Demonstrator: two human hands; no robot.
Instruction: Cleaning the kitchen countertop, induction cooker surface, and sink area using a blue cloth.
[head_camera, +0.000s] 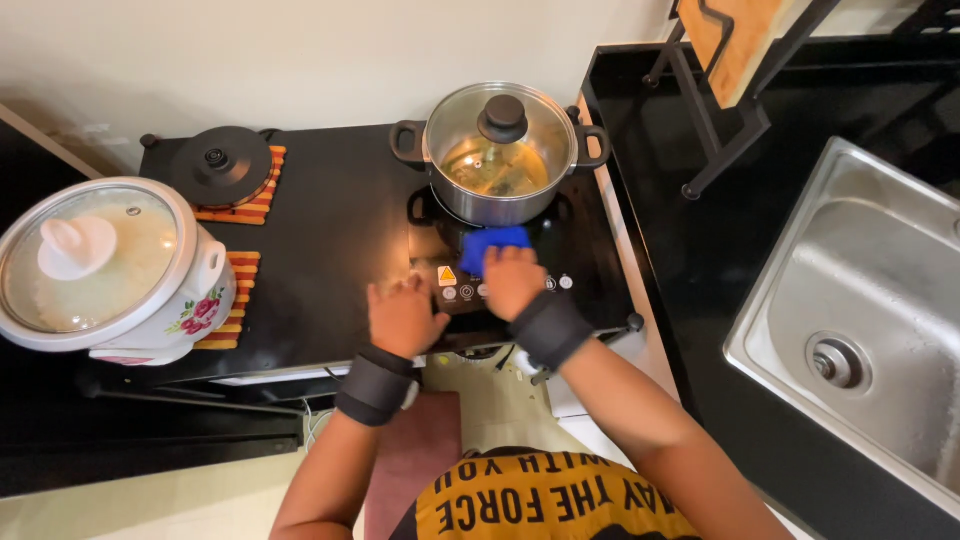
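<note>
Blue cloth (493, 246) half hidden under right hand (513, 281)

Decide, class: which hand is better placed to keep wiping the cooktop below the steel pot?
Right, probably: the right hand presses the blue cloth beside the pot; the left hand rests bare on the cooktop.

A white floral rice cooker (110, 270) with a glass lid sits at nine o'clock on a striped mat (232, 300), a black pot lid (218, 165) lies at eleven o'clock, and a steel sink (860, 320) occupies three o'clock.
</note>
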